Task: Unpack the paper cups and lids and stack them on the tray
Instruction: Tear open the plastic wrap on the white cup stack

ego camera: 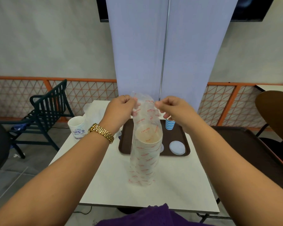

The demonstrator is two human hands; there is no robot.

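Both hands are up top: left hand point(121, 106) and right hand point(171, 107) each have fingers pinched on the open mouth of the plastic sleeve point(145, 111). The cup stack point(145, 157) inside stands on the counter point(178, 185), right in front of the brown tray point(185, 144).

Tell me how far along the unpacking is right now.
Done: a blue cup stack and lids already sit on the tray. In hand: the left hand and right hand pinch the top of a plastic sleeve with a cup stack inside, standing on the table. Left: freeing those cups, traying them, then the white cups at the table's left.
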